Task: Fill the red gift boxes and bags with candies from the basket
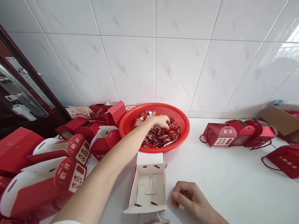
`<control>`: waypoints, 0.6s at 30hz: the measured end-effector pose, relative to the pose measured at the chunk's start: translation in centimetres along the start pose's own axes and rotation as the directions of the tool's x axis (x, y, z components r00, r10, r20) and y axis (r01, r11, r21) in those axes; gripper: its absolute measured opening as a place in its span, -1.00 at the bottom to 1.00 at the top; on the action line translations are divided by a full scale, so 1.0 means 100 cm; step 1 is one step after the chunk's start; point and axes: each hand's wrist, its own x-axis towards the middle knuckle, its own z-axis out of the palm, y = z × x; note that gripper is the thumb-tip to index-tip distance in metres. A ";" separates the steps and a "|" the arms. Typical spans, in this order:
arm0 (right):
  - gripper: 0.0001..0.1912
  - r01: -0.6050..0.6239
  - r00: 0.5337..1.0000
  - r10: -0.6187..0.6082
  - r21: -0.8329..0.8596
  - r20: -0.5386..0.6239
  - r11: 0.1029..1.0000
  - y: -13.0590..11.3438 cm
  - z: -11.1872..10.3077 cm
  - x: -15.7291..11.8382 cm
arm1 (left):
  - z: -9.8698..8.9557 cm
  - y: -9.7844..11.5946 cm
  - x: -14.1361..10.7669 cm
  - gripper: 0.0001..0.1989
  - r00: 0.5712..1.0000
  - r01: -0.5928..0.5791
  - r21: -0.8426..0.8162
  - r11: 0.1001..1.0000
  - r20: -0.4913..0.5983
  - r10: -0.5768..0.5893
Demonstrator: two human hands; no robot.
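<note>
1. The fingers of my left hand (162, 121) bend down over small red wrapped packets (160, 138); their tips are partly hidden, so I cannot tell how far they are open or whether they grip one.
2. The packets lie in a red plastic basket (185, 134), near the tiled wall (179, 70).
3. The fingers of my right hand (191, 199) are loosely curled, partly open, with nothing visible in them, by the bench (211, 173) surface.
4. Just beside them, an open box (141, 180) shows its pale inside, in front of the basket; a rope handle (156, 221) hangs from its near side.
5. Red gift boxes (34, 193) crowd the left; more red boxes (242, 131) stand right, near a cardboard carton (278, 120).
</note>
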 end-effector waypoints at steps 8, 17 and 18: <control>-0.52 -0.008 1.000 0.008 -0.014 -0.008 1.000 -0.005 0.002 0.003 | -0.001 -0.019 0.009 -0.72 0.963 0.044 -0.065 0.997 -0.265 -0.059; -0.53 0.000 1.000 0.000 -0.020 0.002 1.000 -0.008 0.000 0.004 | -0.013 -0.010 0.006 -0.68 0.939 0.089 -0.137 0.987 -0.320 -0.129; -0.53 0.002 1.000 -0.002 -0.024 0.003 1.000 -0.008 -0.001 0.004 | -0.013 -0.008 0.004 -0.67 0.948 0.097 -0.141 0.985 -0.289 -0.134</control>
